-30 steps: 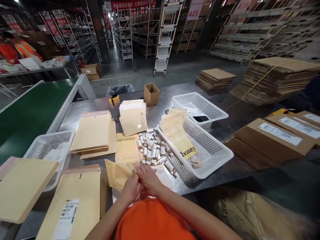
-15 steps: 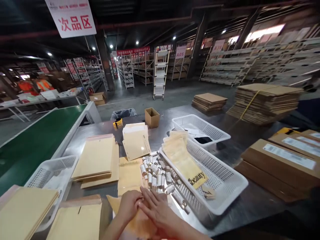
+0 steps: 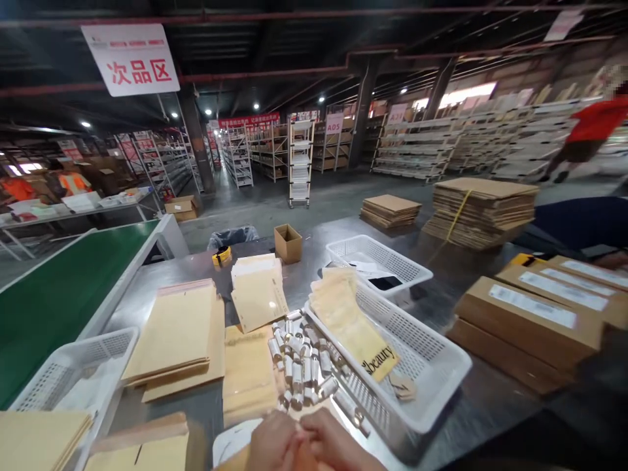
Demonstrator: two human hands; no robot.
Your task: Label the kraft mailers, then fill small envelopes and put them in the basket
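Both my hands are at the bottom edge, close together with the fingers curled in. My left hand [image 3: 273, 442] and my right hand [image 3: 336, 445] grip a yellow paper mailer [image 3: 234, 462], of which only a strip shows; the rest is hidden by the hands or cut off by the frame. A white flat thing [image 3: 234, 437] lies beside my left hand. Just beyond the hands, several small glass vials [image 3: 299, 369] with white labels lie in a loose heap. Another yellow mailer [image 3: 250, 386] lies flat to the left of the vials.
A white basket [image 3: 436, 366] with yellow mailers stands right of the vials, a second basket [image 3: 417, 271] behind it. Mailer stacks [image 3: 171, 333] lie left, near a green conveyor [image 3: 83, 281]. Labelled brown boxes [image 3: 530, 327] are at right. A person in orange [image 3: 596, 121] is far right.
My hands have drawn back toward me, from pressing flat on the mailer to curled fingers. The white flat thing is now uncovered. The view has shifted, and a person shows at far right.
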